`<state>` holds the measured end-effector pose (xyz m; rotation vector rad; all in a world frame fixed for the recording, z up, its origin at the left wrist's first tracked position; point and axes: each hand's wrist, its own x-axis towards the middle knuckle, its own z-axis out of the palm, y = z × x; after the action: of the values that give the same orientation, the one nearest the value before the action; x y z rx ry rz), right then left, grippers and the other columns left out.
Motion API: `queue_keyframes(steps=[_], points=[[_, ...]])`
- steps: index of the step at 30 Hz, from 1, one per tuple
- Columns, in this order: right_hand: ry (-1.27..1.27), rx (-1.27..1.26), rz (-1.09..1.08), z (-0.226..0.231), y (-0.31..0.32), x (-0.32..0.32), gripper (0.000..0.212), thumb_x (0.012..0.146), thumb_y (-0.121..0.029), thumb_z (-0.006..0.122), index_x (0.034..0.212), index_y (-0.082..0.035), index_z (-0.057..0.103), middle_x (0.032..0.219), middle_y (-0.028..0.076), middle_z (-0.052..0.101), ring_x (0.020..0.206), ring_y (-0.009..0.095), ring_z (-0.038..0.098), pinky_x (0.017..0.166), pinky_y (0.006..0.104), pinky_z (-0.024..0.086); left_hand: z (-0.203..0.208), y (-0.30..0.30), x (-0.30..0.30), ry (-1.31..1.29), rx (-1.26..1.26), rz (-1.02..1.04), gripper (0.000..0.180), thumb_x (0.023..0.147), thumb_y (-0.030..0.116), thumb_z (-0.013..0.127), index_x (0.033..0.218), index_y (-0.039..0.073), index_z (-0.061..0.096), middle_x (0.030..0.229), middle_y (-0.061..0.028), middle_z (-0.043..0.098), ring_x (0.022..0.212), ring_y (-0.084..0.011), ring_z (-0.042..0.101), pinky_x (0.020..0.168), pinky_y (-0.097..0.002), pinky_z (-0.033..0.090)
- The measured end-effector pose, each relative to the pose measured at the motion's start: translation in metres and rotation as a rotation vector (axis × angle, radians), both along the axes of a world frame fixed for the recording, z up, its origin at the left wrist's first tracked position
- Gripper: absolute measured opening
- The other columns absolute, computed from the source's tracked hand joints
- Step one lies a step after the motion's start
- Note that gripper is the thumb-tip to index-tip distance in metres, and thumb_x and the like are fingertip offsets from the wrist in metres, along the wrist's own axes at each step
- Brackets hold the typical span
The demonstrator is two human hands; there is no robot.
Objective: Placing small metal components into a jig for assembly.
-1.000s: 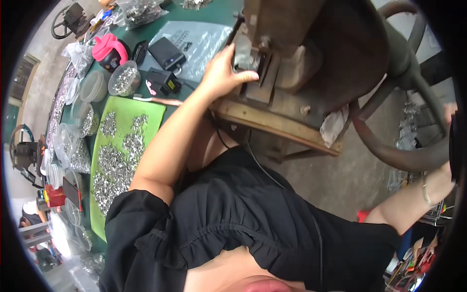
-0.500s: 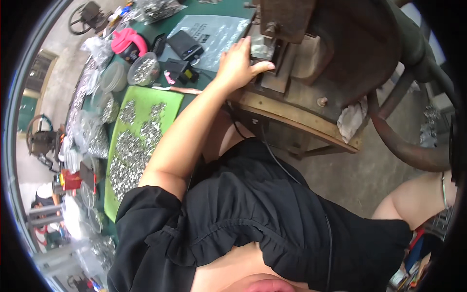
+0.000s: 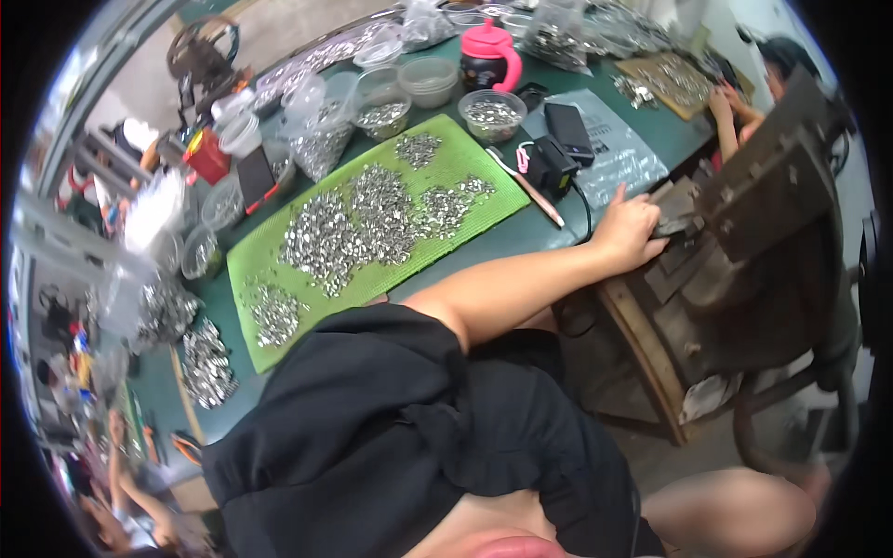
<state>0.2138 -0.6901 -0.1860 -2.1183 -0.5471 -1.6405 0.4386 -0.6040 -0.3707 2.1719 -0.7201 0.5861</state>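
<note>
My left hand (image 3: 631, 231) rests at the die area of a dark, worn metal press (image 3: 763, 214). Its thumb stands apart from the fingers and one finger sticks up. The fingertips touch or nearly touch a small metal block (image 3: 677, 221) under the press head; no held part shows. My right arm (image 3: 730, 510) is blurred at the lower right, and its hand is out of sight. Left of the press, a green mat (image 3: 437, 270) bears heaps of small silver metal parts (image 3: 349, 228). A toothbrush-like tool (image 3: 528, 189) lies by the mat's right edge.
Beyond the mat stand tubs of parts (image 3: 493, 113), a black mug with a pink lid (image 3: 490, 58) and bags of parts (image 3: 321, 139). A black phone-like device (image 3: 569, 133) lies on a plastic bag (image 3: 619, 149). Another person's hands (image 3: 726, 100) work at the far right.
The view has swung, bringing the bench more into sight. My left hand stays at the press, its fingers now more bent. My right arm has shifted and its hand remains out of sight.
</note>
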Motion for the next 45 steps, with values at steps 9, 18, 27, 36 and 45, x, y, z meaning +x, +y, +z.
queue_keyframes(steps=[9, 18, 27, 36, 45], points=[[1.512, 1.37, 1.403, -0.125, 0.113, 0.12, 0.043, 0.106, -0.028, 0.046, 0.141, -0.003, 0.045, 0.132, 0.009, 0.058, 0.12, 0.022, 0.057, 0.104, 0.0378, 0.045, 0.055, 0.188, -0.143, -0.438, 0.368, 0.158, 0.033, 0.068, 0.025, 0.078, 0.091, 0.009, 0.06, 0.11, -0.0075, 0.064, 0.118, -0.0293, 0.06, 0.111, -0.0676, 0.025], [0.911, -0.866, 1.316, -0.159, 0.235, 0.114, 0.014, 0.073, -0.011, 0.07, 0.079, -0.005, 0.059, 0.073, 0.012, 0.063, 0.069, 0.032, 0.064, 0.062, 0.0444, 0.052, 0.006, 0.313, -0.3, 0.156, 0.137, 0.856, 0.069, 0.062, 0.031, 0.089, 0.122, 0.013, 0.06, 0.135, -0.0123, 0.049, 0.136, -0.0404, 0.038, 0.109, -0.0617, 0.027], [0.562, -0.776, 1.074, -0.181, 0.232, 0.119, 0.049, 0.07, -0.011, 0.078, 0.115, -0.002, 0.063, 0.101, 0.013, 0.064, 0.092, 0.031, 0.061, 0.08, 0.0412, 0.049, -0.004, 0.309, -0.289, 0.214, 0.276, 1.07, 0.039, 0.073, 0.031, 0.083, 0.101, 0.012, 0.064, 0.135, -0.0107, 0.05, 0.138, -0.0413, 0.035, 0.106, -0.0702, 0.021], [0.894, -0.272, 1.042, -0.206, 0.209, 0.11, 0.06, 0.068, 0.0, 0.082, 0.123, 0.001, 0.06, 0.104, 0.017, 0.069, 0.097, 0.034, 0.066, 0.088, 0.0412, 0.052, -0.008, 0.295, -0.245, 0.045, 0.453, 0.585, 0.024, 0.082, 0.014, 0.068, 0.103, 0.005, 0.063, 0.123, -0.0093, 0.056, 0.13, -0.0334, 0.048, 0.108, -0.0647, 0.03], [0.802, -0.298, 1.049, -0.206, 0.217, 0.109, 0.046, 0.067, -0.003, 0.084, 0.109, 0.002, 0.066, 0.101, 0.016, 0.07, 0.094, 0.034, 0.067, 0.084, 0.0385, 0.053, -0.021, 0.368, -0.404, 0.041, -0.144, 1.131, 0.041, 0.093, 0.016, 0.063, 0.125, -0.006, 0.052, 0.134, -0.0239, 0.048, 0.131, -0.0415, 0.044, 0.109, -0.0489, 0.035]])
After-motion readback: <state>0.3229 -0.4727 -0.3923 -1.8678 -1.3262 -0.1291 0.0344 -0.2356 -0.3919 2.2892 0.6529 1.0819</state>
